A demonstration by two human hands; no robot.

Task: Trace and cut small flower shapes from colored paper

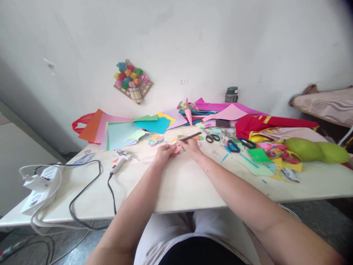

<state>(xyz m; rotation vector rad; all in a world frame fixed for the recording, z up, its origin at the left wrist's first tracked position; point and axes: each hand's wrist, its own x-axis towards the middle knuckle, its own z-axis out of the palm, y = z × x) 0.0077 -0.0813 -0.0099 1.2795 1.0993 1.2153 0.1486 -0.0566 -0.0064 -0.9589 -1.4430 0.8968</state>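
Note:
My right hand [190, 145] is closed around a black pencil [194, 136], which slants up to the right. In my left hand [165, 151] a small pink paper piece [177, 148] is pinched near the pencil's lower end. Whether the pencil touches the paper cannot be made out. Small coloured paper cutouts [156, 140] lie just beyond my left hand. More round paper pieces, orange and green, show behind my right hand. A pair of black-handled scissors [212, 137] rests to the right of it.
A white glue gun [120, 162] and its black cord lie left of my hands, near a power strip [41, 187]. Coloured paper sheets [121, 132] spread along the back. Blue-handled scissors [239, 144], paper scraps and a green bulging object [317, 150] occupy the right side.

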